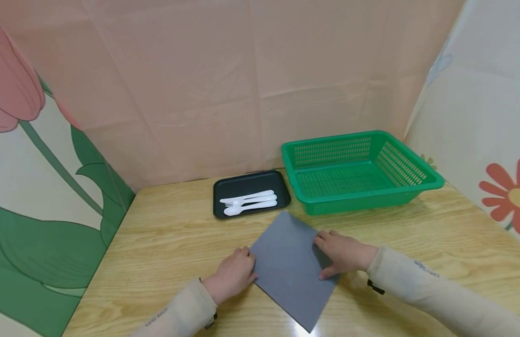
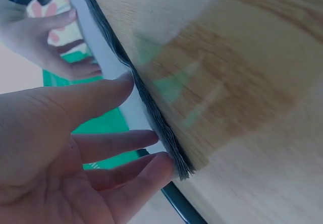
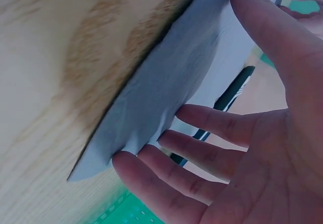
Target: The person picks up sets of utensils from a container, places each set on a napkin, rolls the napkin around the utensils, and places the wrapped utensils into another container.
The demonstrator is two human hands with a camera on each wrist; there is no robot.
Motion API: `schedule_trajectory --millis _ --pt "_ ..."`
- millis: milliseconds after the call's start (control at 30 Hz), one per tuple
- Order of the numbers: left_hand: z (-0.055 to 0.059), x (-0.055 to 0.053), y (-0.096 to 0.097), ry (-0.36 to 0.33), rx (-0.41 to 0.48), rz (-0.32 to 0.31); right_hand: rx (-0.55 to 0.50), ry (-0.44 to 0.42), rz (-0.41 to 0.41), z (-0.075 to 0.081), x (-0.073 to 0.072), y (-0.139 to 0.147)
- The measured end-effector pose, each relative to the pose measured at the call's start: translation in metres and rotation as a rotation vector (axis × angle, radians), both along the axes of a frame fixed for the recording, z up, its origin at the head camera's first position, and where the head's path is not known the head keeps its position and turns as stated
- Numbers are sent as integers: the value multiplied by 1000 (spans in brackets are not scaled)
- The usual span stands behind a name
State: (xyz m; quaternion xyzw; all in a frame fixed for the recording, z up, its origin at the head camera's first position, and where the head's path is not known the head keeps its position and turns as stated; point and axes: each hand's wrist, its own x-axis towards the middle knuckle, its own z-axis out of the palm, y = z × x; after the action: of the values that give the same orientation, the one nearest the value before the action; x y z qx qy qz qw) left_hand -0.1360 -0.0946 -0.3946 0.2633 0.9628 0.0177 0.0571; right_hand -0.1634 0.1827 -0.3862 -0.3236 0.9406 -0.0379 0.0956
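A folded grey napkin [image 1: 287, 262] lies cornerwise on the wooden table, its layered edge showing in the left wrist view. At its left edge, my left hand [image 1: 234, 276] holds on with bent fingers; its thumb and fingertips [image 2: 164, 161] sit along the stacked layers. My right hand [image 1: 344, 252] grips the opposite edge, thumb toward me and fingers farther off. Between them the napkin's side [image 3: 166, 77] bulges and creases, with the fingertips [image 3: 123, 158] right against it.
Behind the napkin stands a black tray [image 1: 226, 187] with a white plastic knife [image 1: 247, 195], fork [image 1: 253, 200] and spoon [image 1: 251, 207]. To its right is a green perforated basket [image 1: 369, 194]. A pink sheet [image 1: 201, 93] hangs along the table's back edge.
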Motion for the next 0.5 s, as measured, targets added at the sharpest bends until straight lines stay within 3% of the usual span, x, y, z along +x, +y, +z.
schedule_trajectory --millis 500 --pt "-1 2 -1 -12 35 -3 -19 -33 -4 1 1 4"
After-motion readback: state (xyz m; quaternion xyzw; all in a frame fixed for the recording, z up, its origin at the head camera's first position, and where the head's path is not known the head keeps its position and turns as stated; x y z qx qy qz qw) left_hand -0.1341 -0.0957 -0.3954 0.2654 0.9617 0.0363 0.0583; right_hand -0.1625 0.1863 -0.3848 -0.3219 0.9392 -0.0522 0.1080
